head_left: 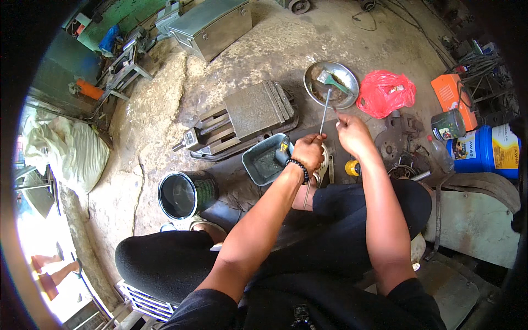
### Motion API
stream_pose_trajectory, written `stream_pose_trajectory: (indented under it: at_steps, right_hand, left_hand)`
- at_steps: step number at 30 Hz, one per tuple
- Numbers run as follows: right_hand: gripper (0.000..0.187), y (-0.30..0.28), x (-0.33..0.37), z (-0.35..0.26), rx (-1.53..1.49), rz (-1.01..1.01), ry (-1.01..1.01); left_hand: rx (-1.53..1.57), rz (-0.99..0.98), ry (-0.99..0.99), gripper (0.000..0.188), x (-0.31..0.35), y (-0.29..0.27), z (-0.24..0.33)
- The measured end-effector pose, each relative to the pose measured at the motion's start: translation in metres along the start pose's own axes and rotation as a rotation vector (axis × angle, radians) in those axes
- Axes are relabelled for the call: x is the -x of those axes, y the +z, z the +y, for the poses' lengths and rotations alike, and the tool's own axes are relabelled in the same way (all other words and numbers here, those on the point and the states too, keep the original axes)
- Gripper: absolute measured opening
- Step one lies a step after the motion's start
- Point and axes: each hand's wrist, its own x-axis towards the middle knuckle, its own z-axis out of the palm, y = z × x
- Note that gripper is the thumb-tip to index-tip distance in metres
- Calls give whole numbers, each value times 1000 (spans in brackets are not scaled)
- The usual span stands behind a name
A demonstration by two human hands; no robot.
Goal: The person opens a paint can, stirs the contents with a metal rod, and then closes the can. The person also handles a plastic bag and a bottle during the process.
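My left hand (pixel 308 152), with a dark bead bracelet at the wrist, is closed round a long thin metal rod (pixel 325 113). The rod slants up and away, its far end over a round metal basin (pixel 353 81). Just right of the rod, my right hand (pixel 355 133) is pinched closed. A small dark tip shows at its fingers, too small to name. In the basin lies a flat brush with a green handle (pixel 341 86). Below and left of my left hand sits a grey rectangular tray (pixel 253 169) with a dark object in it.
A heavy machine vise (pixel 256 113) stands ahead to the left, a black bucket (pixel 179 195) nearer. Right of the basin lie a red plastic bag (pixel 388 92) and greasy metal parts (pixel 390 144). Blue buckets (pixel 476 151) stand far right; a metal chest (pixel 212 27) is at the back.
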Motion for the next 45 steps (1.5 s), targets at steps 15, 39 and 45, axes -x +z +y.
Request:
stream_pose_trajectory:
  at_steps: [15,39,45]
  right_hand:
    - [34,-7,-22,-10,115,69,-28]
    - [36,0,-37,7,97,-52,40]
    - [34,26,-44,33,123,24,-19]
  left_hand:
    - [-295,-27,89,25,-8,11,-26]
    - [-173,123,79,18,-16,2,-30]
    - [-94,116,-3,21,-23,0,-33]
